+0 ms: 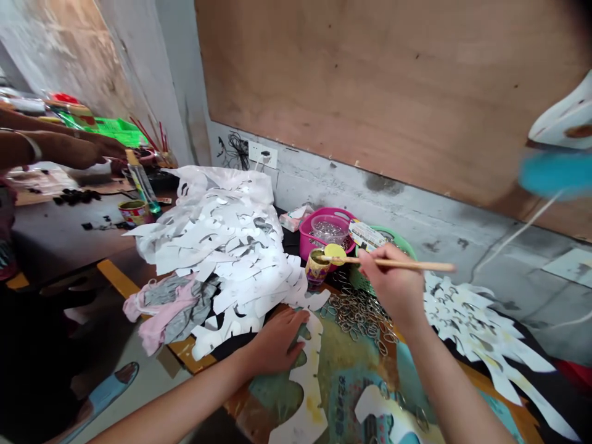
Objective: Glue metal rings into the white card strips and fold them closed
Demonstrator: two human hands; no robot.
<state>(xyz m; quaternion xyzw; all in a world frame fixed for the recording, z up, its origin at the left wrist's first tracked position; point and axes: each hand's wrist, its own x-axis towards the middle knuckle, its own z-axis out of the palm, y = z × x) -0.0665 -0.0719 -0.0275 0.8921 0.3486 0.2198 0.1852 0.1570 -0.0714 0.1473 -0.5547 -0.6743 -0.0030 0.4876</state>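
My right hand (395, 287) grips a thin wooden-handled brush (423, 266). The brush's tip reaches the mouth of a small can (316, 273) with a yellow round lid beside it. Flat on the table, my left hand (280, 340) rests with fingers stretched over the edge of a white curved cut-out piece (311, 394), which has yellowish smears. Another white cut-out (370, 401) lies to the right with a few metal rings near it. Many loose oval metal rings (358, 314) are heaped behind, between my two hands.
A large heap of white cut-outs (222, 234) covers the left side, with a pink and grey cloth (171, 305) before it. A pink basket (308, 237) and a green basket (402, 240) stand by the wall. More cut-outs (467, 314) lie right. Another person's hands (87, 148) are at far left.
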